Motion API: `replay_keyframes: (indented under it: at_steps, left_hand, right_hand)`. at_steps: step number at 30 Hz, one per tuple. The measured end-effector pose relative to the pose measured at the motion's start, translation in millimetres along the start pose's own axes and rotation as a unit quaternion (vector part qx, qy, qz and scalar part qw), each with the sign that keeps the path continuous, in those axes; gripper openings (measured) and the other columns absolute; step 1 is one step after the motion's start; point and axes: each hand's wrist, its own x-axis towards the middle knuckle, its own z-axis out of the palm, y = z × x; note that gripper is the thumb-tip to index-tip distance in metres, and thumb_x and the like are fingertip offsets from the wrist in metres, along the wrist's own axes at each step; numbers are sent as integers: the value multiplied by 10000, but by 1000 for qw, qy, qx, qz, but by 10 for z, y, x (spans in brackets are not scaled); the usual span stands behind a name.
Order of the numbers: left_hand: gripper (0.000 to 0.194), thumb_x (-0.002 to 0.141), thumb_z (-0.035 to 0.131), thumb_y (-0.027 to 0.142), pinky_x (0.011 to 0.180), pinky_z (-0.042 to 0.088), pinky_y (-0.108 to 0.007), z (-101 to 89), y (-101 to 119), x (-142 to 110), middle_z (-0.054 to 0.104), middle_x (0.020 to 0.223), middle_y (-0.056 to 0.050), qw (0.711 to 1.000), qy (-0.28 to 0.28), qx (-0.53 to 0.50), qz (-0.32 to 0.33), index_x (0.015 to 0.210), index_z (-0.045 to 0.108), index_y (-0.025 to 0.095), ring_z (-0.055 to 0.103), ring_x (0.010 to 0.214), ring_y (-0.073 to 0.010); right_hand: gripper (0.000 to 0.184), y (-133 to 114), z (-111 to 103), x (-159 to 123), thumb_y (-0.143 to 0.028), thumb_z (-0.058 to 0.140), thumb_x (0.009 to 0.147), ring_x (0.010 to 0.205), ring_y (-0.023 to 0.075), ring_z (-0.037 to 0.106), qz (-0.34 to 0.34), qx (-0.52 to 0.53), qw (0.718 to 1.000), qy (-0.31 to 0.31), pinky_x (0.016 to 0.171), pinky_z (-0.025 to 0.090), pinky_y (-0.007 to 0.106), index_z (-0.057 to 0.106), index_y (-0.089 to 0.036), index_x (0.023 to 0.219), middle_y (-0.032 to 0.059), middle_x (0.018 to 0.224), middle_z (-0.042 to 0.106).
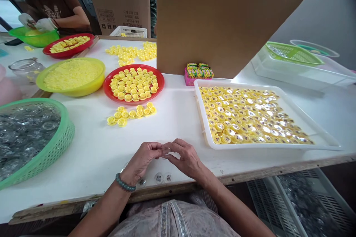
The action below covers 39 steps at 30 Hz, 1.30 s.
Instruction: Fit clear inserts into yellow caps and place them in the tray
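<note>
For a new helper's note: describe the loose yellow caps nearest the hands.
On the white table, find the nearer red plate. Just below it, toward the table's near edge, lie the loose yellow caps: a short scattered row on no plate or tray.

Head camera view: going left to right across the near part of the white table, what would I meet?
A green plastic mesh basket of clear round pieces → the person's left hand, with a beaded bracelet → the right hand → a white plastic tray of yellow round pieces.
</note>
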Motion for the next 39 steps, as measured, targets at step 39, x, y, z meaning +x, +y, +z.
replay_keyframes:
  at_steps: [39]
  left_hand:
    - [207, 708, 689, 348, 750, 417, -289, -1, -55, -66, 673, 744, -50, 996, 76, -28, 44, 737, 684, 143, 570, 760, -196]
  right_hand:
    - [182, -91, 199, 97, -192, 713, 689, 566, 104, 512, 150, 119, 972, 135, 538, 447, 224, 589, -184, 822, -21, 666, 585]
